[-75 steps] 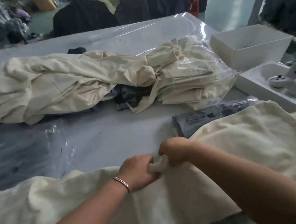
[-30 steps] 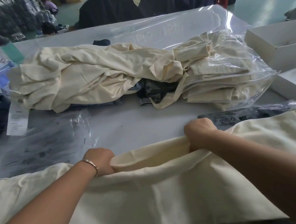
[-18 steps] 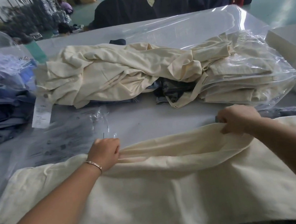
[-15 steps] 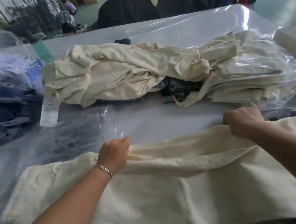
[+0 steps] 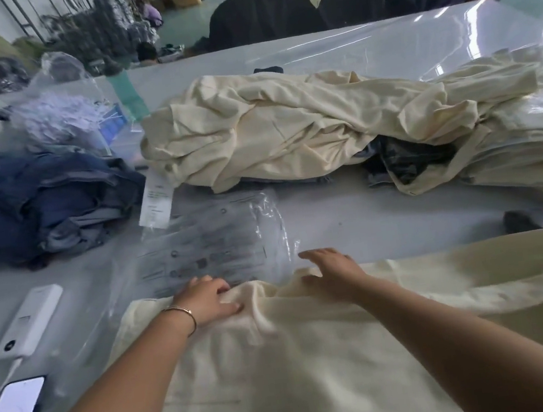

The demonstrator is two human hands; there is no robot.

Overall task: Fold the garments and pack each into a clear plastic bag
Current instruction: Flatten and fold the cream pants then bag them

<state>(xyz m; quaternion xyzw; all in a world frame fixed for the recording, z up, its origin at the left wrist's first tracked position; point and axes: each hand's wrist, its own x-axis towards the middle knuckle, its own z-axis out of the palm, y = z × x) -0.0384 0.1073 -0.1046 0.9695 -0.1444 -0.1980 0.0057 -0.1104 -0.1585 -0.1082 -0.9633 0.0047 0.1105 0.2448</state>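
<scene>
Grey worktable [image 5: 369, 224] carried a heap of cream garments [image 5: 287, 127] at the back | cream garment [image 5: 318, 365] lay spread at near edge | left hand [image 5: 206, 300] and right hand [image 5: 332, 272] rested flat on its far fold, fingers straight and slightly apart | clear plastic bag [image 5: 213, 248] lay just beyond the hands

The far edge of the cream garment [image 5: 317, 355], previously gripped and stretched apart, has been released. The left hand [image 5: 206, 299] and right hand [image 5: 332, 268] are now laid flat, brought close together at the bunched fold.
</scene>
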